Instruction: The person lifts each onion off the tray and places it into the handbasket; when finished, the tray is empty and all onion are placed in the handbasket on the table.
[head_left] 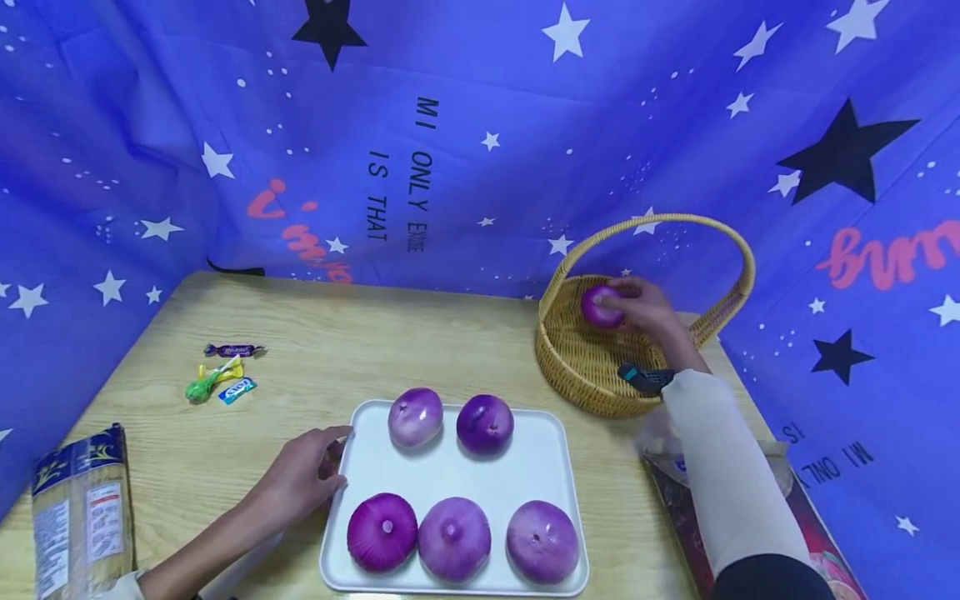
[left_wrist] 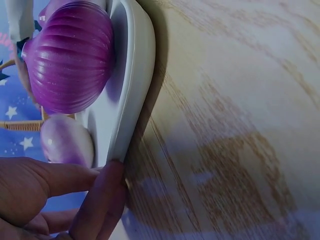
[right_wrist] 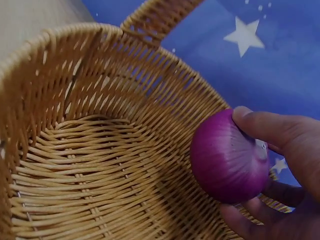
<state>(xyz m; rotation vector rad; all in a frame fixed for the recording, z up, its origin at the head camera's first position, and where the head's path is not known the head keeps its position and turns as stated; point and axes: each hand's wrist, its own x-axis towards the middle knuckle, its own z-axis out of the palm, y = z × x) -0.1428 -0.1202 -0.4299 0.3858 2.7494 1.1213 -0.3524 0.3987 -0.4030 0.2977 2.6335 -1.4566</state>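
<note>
Now, far left on the tabletop [head_left: 450, 342], a little cluster of wrapped candies [head_left: 228, 369], then the left hand [head_left: 300, 475], its grip pinching the rim of the white tray [head_left: 405, 479], where five purple onions [head_left: 454, 538] sit! And across to the right, the right hand [head_left: 643, 310] has its grip firmly round another onion [head_left: 600, 307], thumb and fingers holding it at the mouth of the wicker basket [head_left: 577, 387].

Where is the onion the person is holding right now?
In the head view, the onion is right of centre, in the right hand, over the floor of the wicker basket, beyond the white tray.
</note>
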